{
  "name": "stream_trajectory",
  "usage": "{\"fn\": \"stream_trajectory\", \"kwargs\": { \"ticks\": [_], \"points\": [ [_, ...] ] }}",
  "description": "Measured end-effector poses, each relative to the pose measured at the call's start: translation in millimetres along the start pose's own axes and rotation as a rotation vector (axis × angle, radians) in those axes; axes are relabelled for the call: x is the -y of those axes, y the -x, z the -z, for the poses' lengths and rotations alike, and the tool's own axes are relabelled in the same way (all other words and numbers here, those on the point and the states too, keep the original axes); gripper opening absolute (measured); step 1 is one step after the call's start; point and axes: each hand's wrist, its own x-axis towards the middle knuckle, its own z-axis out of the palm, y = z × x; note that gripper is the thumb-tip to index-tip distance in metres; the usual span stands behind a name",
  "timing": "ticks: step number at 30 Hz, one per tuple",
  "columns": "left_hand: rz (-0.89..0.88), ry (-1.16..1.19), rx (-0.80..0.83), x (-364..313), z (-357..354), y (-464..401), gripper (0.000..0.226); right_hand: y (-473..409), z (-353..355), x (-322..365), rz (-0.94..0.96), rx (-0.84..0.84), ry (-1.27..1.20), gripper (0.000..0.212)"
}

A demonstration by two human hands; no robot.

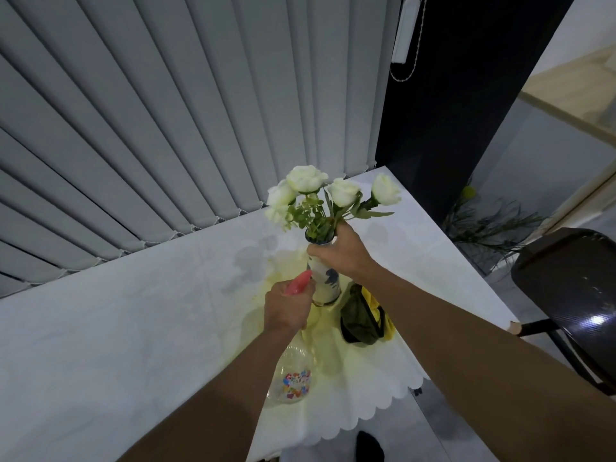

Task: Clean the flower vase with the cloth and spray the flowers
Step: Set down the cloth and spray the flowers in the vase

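Hands are gripping: right hand [340, 253] steadying the vase [325, 281], left hand [288, 305] squeezing the sprayer [293, 378], seemingly misting the flowers [320, 191]; next, aiming higher.

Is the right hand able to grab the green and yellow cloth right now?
Probably not yet. The right hand is wrapped around the vase neck. The cloth lies uncovered on the table just beside the vase, so letting go first should free it.

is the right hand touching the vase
Touching. The head view shows the right hand wrapped around the neck of the vase, just under the white flowers, with no gap visible.
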Motion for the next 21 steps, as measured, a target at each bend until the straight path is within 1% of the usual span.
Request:
{"fn": "stream_trajectory", "kwargs": {
  "ticks": [2, 4, 6, 10, 15, 17, 21],
  "points": [
    [0.006, 0.013, -0.008, 3.0, 0.7, 0.1, 0.010, 1.5, -1.6, -0.9, 0.021, -0.015, 0.018, 0.045],
    [-0.012, 0.027, -0.015, 5.4, 1.9, -0.2, 0.017, 3.2, -0.2, -0.4, 0.033, -0.034, 0.031, 0.048],
    [-0.030, 0.014, -0.021, 6.4, 3.0, 0.1, 0.022, 5.7, 3.0, -0.2, 0.037, -0.045, 0.022, 0.041],
    [-0.018, 0.011, -0.025, 7.6, 5.1, -0.1, 0.020, 9.0, 4.7, -3.4, 0.026, -0.068, 0.017, 0.031],
    [-0.050, 0.004, 0.039, 8.2, 5.2, 0.0, 0.016, 8.6, -2.3, -6.7, -0.003, -0.040, -0.036, 0.036],
    [-0.052, 0.015, 0.063, 7.6, 4.5, 0.4, 0.015, 10.3, -4.4, -4.0, -0.003, -0.033, -0.048, 0.034],
    [-0.048, 0.027, 0.059, 8.3, 2.5, -1.4, 0.016, 12.7, -5.2, -4.1, 0.061, -0.044, -0.033, 0.034]
  ]
}}
